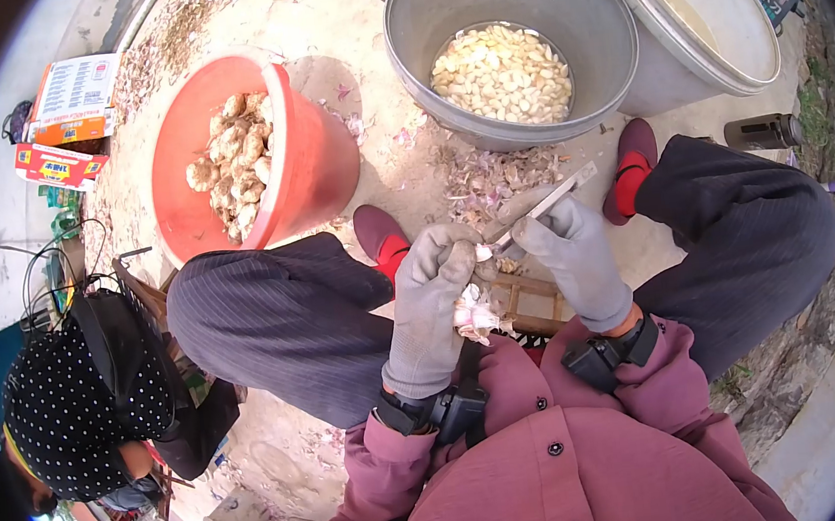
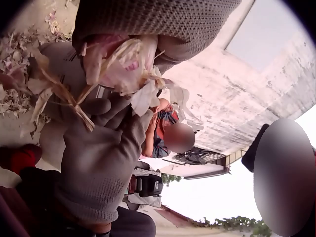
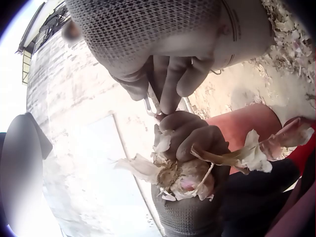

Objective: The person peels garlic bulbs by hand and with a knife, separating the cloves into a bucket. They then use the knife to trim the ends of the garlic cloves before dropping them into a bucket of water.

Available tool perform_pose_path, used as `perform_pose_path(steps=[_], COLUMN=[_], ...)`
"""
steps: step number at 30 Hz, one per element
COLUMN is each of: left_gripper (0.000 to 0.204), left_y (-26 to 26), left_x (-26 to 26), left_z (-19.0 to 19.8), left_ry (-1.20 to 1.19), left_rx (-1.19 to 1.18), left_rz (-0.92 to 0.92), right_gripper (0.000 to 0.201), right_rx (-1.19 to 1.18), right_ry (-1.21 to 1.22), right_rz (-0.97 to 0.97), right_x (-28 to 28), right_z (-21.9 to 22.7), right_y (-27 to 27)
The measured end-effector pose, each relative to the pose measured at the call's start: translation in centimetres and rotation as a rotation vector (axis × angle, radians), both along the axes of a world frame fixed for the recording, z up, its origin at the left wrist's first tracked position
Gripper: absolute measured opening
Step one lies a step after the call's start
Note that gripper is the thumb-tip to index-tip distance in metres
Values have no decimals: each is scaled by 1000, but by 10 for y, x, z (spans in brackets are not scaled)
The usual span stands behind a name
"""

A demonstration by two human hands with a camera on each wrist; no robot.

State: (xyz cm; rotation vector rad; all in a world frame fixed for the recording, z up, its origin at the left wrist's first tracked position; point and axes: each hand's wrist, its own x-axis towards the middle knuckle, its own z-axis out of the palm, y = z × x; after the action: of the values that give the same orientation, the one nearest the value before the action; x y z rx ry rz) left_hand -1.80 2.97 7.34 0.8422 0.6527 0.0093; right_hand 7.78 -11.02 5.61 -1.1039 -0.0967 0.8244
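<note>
Both hands wear grey knit gloves and meet in front of the lap. My left hand (image 1: 420, 310) grips a partly peeled garlic bulb (image 1: 477, 317), its papery skin hanging loose in both wrist views. Between that hand's thumb and fingertips, a pale garlic clove (image 1: 483, 252) is pinched. My right hand (image 1: 578, 260) holds a small knife (image 1: 562, 192) with a light, flat handle that sticks out past the fingers. The knife's tip end lies right at the clove. In the right wrist view, the bulb (image 3: 190, 181) shows its root end, and the right fingers hide most of the blade.
A red tub (image 1: 318, 170) of garlic bulbs (image 1: 237, 162) tilts at the front left. Ahead, a grey bucket (image 1: 411, 90) holds peeled cloves (image 1: 500, 77) in liquid, beside a white bucket (image 1: 655, 67). Garlic skins (image 1: 500, 182) litter the ground. Another person (image 1: 89, 403) sits at left.
</note>
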Motion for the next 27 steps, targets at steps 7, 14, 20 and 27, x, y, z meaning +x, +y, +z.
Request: perform_pose_path(steps=[7, 14, 20, 27], left_gripper=[21, 19, 19, 21], left_y=[2, -1, 2, -2], left_x=[-2, 6, 2, 6], left_z=[-8, 7, -6, -2], left_ry=[-55, -41, 45, 93], left_rx=[16, 5, 215, 335], left_rz=[-4, -26, -12, -43], right_gripper=[24, 20, 17, 17], right_rx=[-40, -35, -95, -88], right_ry=[-125, -66, -99, -121], right_rz=[-26, -99, -141, -46], right_x=[-6, -3, -2, -6], right_z=[-10, -10, -5, -8], right_y=[1, 1, 3, 8])
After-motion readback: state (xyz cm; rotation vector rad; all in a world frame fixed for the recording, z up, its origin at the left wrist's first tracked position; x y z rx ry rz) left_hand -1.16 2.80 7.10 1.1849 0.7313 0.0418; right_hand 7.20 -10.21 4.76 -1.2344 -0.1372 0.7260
